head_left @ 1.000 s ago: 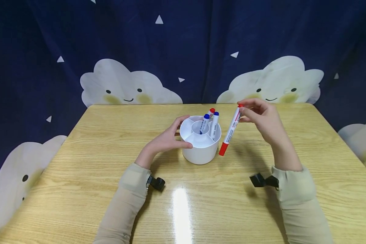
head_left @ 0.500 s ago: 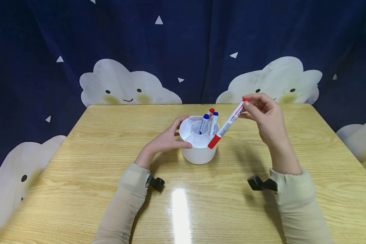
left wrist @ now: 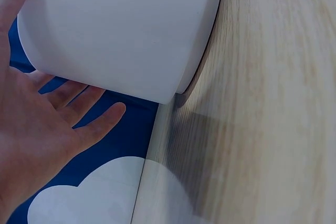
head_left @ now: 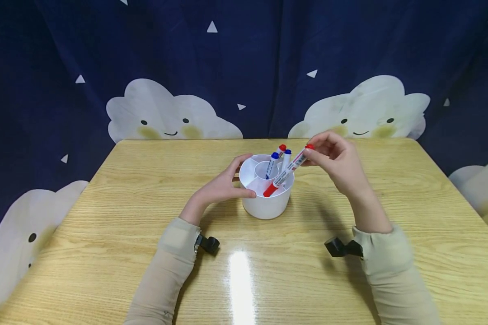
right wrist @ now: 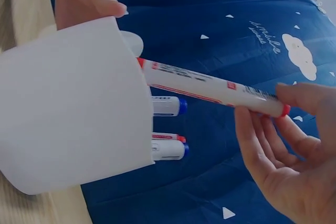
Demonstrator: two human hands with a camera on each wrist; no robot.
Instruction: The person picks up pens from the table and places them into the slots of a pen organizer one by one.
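A white round pen holder (head_left: 264, 207) with divided compartments stands on the table. My left hand (head_left: 223, 183) grips its left side, thumb over the front rim and fingers around the back; in the left wrist view its fingers (left wrist: 100, 121) reach along the wall. Between thumb and fingertips my right hand (head_left: 339, 162) pinches a red marker (head_left: 294, 164) by its upper end. The marker slants down to the left, its red cap just inside the front compartment's opening. Two blue-capped markers (right wrist: 170, 106) and another red one (head_left: 282, 148) stand in the holder.
The wooden table (head_left: 146, 203) reaches back to a dark blue curtain (head_left: 260, 54) with white clouds. Black wrist cameras (head_left: 209, 244) stick out from both beige sleeves (head_left: 394, 257).
My right hand has swung the red marker left and lowered it, from beside the pen holder to its front compartment. The left hand has stayed on the holder.
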